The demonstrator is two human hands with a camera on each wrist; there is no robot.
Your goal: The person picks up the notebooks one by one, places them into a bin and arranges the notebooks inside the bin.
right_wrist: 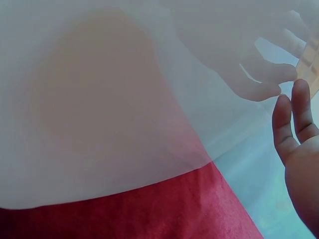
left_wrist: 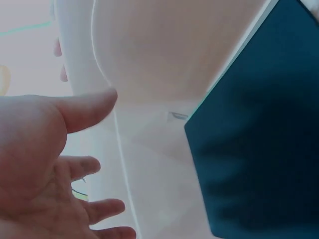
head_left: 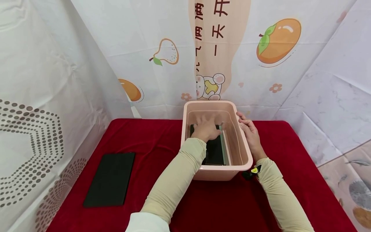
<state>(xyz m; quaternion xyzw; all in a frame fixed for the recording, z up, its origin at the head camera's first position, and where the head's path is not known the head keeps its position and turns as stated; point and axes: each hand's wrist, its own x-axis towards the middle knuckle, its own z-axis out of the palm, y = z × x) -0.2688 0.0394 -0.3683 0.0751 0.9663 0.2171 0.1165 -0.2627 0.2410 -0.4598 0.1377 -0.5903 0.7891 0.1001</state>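
A pink plastic basin (head_left: 221, 174) stands on the red cloth. Inside it lies a black flat rectangular thing (head_left: 214, 149), with a green and white strip along its right side; whether it is a book cannot be told. My left hand (head_left: 205, 128) reaches into the basin above this thing, fingers spread. The left wrist view shows the left hand (left_wrist: 45, 159) apart from the dark slab (left_wrist: 264, 129), holding nothing. My right hand (head_left: 251, 135) rests its fingers against the basin's right outer side, near the rim. In the right wrist view its fingertips (right_wrist: 301, 92) touch the glossy wall.
A thin black rectangular slab (head_left: 110, 180) lies on the left of the red cloth (head_left: 150, 138). A small black object with a yellow label (head_left: 255, 170) sits by the right wrist. Printed white curtains (head_left: 162, 87) hang close behind the basin and along both sides.
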